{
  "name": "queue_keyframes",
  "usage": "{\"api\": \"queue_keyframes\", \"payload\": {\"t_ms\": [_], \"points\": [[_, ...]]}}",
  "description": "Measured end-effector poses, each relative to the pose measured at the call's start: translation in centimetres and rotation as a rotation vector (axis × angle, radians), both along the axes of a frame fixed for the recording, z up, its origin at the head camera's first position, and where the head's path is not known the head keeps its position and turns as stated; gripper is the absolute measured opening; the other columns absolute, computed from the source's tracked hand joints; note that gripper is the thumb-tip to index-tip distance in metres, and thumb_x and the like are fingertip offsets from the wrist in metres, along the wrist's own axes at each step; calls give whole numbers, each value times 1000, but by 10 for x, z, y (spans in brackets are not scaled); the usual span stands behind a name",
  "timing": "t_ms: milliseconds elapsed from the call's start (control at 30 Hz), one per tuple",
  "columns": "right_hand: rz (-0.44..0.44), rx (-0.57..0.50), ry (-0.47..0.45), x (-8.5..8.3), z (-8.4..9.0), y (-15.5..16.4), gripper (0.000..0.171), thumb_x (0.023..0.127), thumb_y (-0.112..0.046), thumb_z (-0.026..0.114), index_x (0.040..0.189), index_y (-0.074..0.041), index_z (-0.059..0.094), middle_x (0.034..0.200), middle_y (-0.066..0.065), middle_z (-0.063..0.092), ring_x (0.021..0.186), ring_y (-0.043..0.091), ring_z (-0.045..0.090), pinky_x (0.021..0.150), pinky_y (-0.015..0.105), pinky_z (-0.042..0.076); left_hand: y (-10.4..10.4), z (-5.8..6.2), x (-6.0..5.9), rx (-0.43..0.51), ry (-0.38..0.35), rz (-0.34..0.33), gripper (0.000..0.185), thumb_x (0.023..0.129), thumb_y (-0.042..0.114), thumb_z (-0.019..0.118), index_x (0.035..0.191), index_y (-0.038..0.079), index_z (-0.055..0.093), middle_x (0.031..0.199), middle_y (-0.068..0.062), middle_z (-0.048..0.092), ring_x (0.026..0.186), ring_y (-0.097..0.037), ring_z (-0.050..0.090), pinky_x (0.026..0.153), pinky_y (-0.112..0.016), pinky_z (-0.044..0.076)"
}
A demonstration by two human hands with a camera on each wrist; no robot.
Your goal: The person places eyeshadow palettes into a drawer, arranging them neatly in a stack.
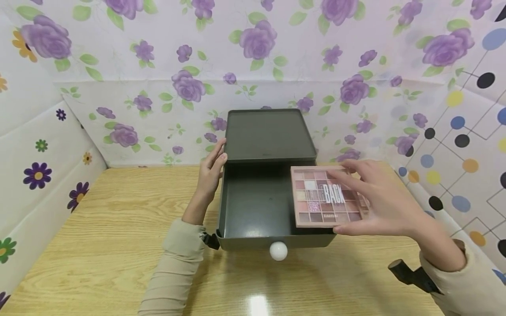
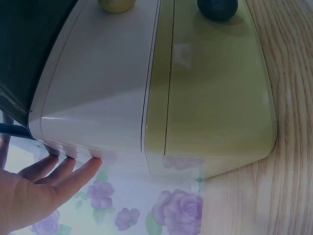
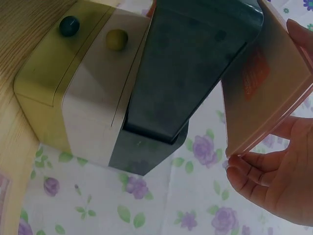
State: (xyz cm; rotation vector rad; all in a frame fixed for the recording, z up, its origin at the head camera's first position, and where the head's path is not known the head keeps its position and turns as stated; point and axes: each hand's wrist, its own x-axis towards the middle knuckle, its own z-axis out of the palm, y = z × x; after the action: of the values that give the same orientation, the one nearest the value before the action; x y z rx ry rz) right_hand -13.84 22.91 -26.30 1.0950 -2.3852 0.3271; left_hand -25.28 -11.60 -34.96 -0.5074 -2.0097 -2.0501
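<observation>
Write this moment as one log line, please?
left hand: steadies drawer unit | right hand: holds eyeshadow palette over open drawer | palette not yet inside

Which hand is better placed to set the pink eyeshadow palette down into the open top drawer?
The right hand. It already holds the eyeshadow palette by its edges, over the right side of the open drawer. The left hand rests flat against the organizer's left side, likely only steadying it.
</observation>
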Motion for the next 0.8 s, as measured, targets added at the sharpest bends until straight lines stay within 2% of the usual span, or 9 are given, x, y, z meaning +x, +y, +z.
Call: {"api": "queue_keyframes", "payload": {"t_ms": [167, 267, 533, 800], "points": [[-31, -2, -92, 1, 1, -11, 95, 50, -57, 78, 130, -14, 51, 125, 13, 44, 108, 28, 40, 82, 45, 33, 0, 0, 1, -1, 2, 0, 49, 92, 25, 46, 140, 18, 40, 143, -6, 35, 129, -20, 34, 87, -60, 36], [-23, -19, -145, 0, 0, -18, 93, 53, -57, 78, 131, -13, 50, 126, 12, 43, 112, 28, 37, 84, 48, 33, 1, 1, 1, 1, -4, -1, 49, 92, 24, 45, 140, 18, 39, 143, -5, 34, 129, -19, 33, 87, -59, 36], [-6, -13, -174, -5, -4, -36, 91, 58, -63, 72, 129, -10, 51, 125, 13, 43, 111, 29, 39, 83, 50, 35, 0, 1, 1, 14, 3, -13, 50, 92, 18, 43, 141, 14, 37, 144, -9, 32, 130, -24, 31, 87, -61, 36], [-36, 19, -222, -7, -5, -56, 93, 57, -64, 72, 131, -12, 51, 129, 15, 41, 112, 28, 38, 84, 49, 37, 0, 1, 2, 4, -19, -16, 49, 93, 26, 44, 141, 19, 37, 143, -9, 34, 128, -24, 35, 88, -57, 37]]}}
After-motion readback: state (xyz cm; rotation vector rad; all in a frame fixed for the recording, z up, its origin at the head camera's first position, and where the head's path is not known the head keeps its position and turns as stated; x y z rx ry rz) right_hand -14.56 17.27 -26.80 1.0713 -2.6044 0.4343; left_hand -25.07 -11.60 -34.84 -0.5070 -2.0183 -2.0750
